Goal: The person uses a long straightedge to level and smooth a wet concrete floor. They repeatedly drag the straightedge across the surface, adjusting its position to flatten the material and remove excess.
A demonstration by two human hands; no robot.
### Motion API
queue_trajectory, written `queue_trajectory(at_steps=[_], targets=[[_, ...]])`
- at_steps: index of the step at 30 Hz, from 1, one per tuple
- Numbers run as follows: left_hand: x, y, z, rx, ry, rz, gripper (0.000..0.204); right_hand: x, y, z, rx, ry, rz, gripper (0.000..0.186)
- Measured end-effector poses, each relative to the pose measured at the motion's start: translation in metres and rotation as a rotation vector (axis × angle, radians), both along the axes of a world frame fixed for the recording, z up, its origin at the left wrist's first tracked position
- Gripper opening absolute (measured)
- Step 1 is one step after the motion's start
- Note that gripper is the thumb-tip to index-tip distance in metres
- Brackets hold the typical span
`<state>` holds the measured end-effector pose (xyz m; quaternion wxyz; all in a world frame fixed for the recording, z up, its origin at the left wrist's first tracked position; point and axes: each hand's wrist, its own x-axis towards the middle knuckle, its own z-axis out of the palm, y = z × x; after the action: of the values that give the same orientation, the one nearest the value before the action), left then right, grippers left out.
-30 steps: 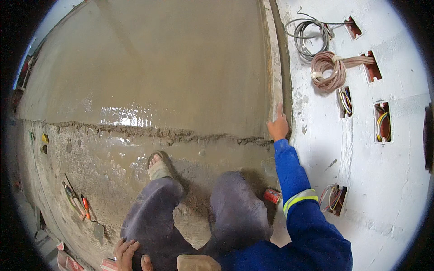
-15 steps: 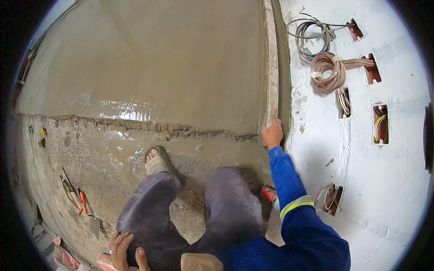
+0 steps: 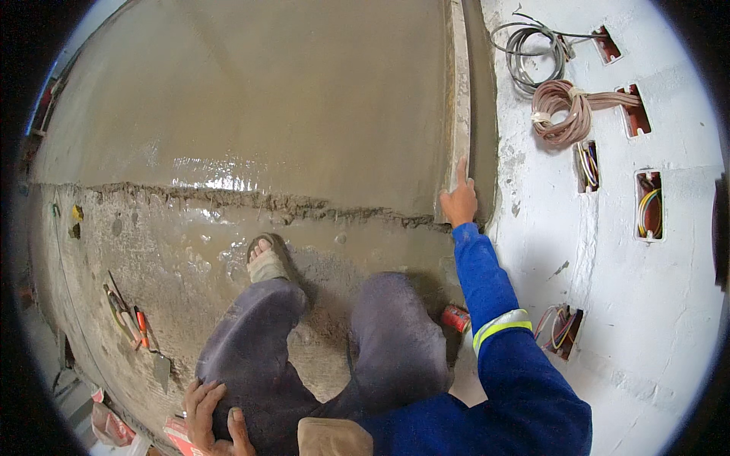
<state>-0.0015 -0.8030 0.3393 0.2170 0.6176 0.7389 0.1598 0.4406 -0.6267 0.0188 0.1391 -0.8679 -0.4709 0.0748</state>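
Observation:
Wet grey-brown mortar (image 3: 304, 106) covers the far floor, smooth on top and ending in a rough, crumbly edge nearest me. A long, pale straightedge (image 3: 461, 91) lies on it along the right side, close to the wall. My right hand (image 3: 459, 202) grips its near end, the index finger stretched out along the top and the other fingers curled. Resting on my left thigh, my left hand (image 3: 211, 414) is open, its fingers spread and holding nothing.
At the left lie hand tools with a pointing trowel (image 3: 161, 370). A red can (image 3: 455, 318) stands by my right arm. The white wall (image 3: 608, 289) has open electrical boxes (image 3: 649, 205), a brown cable coil (image 3: 563, 114) and a grey cable coil (image 3: 536, 57). Bags (image 3: 110, 425) sit lower left.
The whole view has shifted slightly, so the wall and cables appear a little farther right and higher. Both hands keep the same hold and place.

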Motion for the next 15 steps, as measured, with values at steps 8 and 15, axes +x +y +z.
queue_trajectory(at_steps=[8,15], targets=[[0.001,0.012,0.017,-0.06,-0.001,-0.065,0.029,-0.001,0.001,-0.003,-0.015,0.02,0.029,0.099],[0.001,0.002,0.004,0.01,-0.006,0.046,0.033,-0.02,0.002,0.001,-0.039,0.054,0.037,0.097]])
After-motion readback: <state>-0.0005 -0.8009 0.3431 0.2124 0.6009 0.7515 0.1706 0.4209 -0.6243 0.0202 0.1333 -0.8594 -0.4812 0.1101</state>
